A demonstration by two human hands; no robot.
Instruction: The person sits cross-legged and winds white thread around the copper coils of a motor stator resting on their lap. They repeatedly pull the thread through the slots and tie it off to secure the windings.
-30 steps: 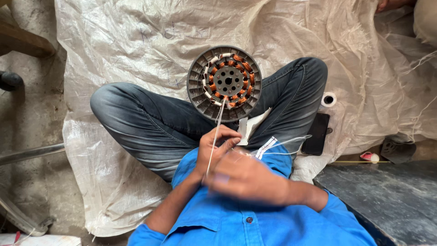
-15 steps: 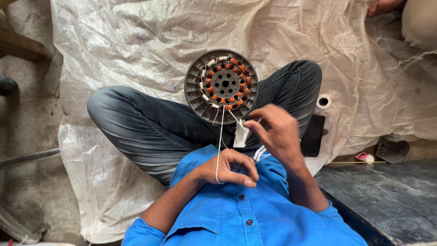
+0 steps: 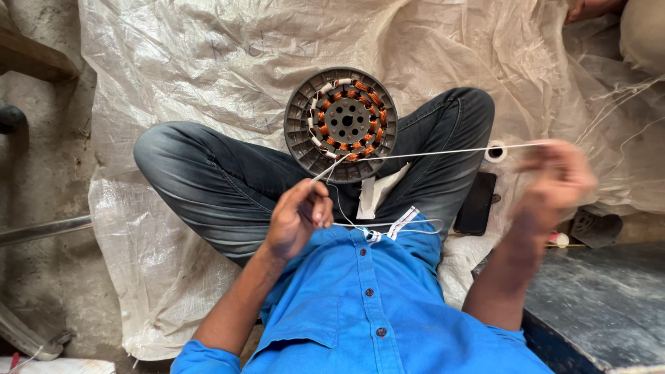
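Left hand (image 3: 299, 216): pinched on white thread (image 3: 429, 154) near stator (image 3: 341, 124).
Right hand (image 3: 556, 181): blurred, gripping thread's far end, pulled taut.
Stator: resting on crossed legs.

I see a dull grey metal motor ring (image 3: 340, 125) with shiny orange copper wire, thin white cotton-like string (image 3: 429, 152), a crinkly, slightly shiny woven plastic sheet (image 3: 208, 62), soft blue cloth shirt (image 3: 374, 305), and rough grey jeans (image 3: 208, 180).
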